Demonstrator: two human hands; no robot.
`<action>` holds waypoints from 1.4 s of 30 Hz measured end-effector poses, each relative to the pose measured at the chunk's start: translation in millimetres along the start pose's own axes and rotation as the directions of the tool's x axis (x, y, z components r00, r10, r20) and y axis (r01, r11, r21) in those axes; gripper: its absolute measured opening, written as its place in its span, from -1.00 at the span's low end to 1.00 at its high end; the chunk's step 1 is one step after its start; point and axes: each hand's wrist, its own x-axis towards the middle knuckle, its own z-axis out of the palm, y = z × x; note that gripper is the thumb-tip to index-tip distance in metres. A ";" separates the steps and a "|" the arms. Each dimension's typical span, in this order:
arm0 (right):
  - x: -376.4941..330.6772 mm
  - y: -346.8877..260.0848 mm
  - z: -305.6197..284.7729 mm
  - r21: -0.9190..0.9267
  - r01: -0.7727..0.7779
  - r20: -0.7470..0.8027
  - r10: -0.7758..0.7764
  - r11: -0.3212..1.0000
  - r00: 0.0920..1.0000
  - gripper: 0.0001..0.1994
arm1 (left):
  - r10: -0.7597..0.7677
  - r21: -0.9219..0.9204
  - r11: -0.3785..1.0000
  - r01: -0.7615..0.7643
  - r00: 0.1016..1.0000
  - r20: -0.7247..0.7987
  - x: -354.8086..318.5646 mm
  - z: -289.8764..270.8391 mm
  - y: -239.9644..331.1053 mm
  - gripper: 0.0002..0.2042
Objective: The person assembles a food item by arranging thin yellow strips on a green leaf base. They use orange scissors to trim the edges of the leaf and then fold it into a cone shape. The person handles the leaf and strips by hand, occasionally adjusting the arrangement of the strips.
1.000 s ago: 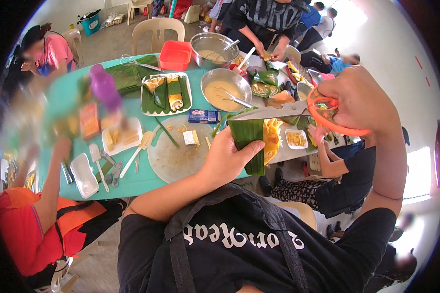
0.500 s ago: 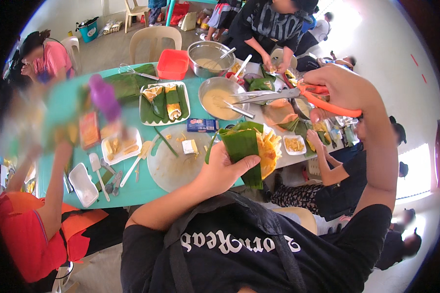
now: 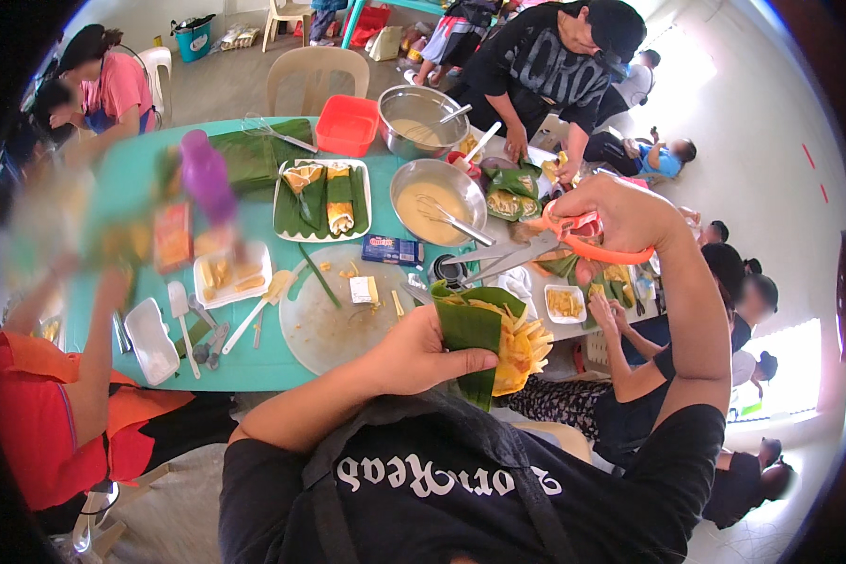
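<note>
Far left of the frame, a person in an orange top (image 3: 56, 414) is leaning in at the teal table (image 3: 254, 362), beside a white tray (image 3: 150, 327) and scattered spatulas. Moving toward the middle, a white plate (image 3: 321, 199) is carrying folded leaf parcels, and a round board (image 3: 334, 324) is sitting close to the near edge, within easy reach.

Now the centre: the left hand (image 3: 414, 352) is gripping a banana-leaf wrap (image 3: 470, 338), fingers curled tight around its green side and thumb pressed across the front, tilting it so the yellow strips spilling from its right end face the blades.

Sliding right, the right hand (image 3: 620, 221) is raised in the upper right, fingers threaded through the orange loops of the scissors (image 3: 536, 249). The blades are pointing left and slightly down, just above the wrap and apart from it; whether they are parted I cannot tell. Behind, metal bowls (image 3: 432, 193) of pale batter are standing mid-table.
</note>
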 end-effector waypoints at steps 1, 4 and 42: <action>2.7 0.8 0.4 -0.006 -0.006 0.028 0.006 1.000 1.000 -0.43 | -0.005 0.004 1.000 0.005 1.000 -0.002 -0.3 -1.3 -0.9 -0.64; 11.0 5.4 4.5 0.014 0.043 0.050 -0.044 0.999 0.998 -0.39 | -0.033 0.009 0.999 0.033 0.999 -0.007 -0.4 -3.1 -2.7 -0.64; 53.5 15.3 12.6 0.302 -0.138 0.205 0.077 0.943 0.976 -0.62 | -0.067 -0.022 0.997 0.068 0.997 0.046 11.5 -14.7 -6.8 -0.67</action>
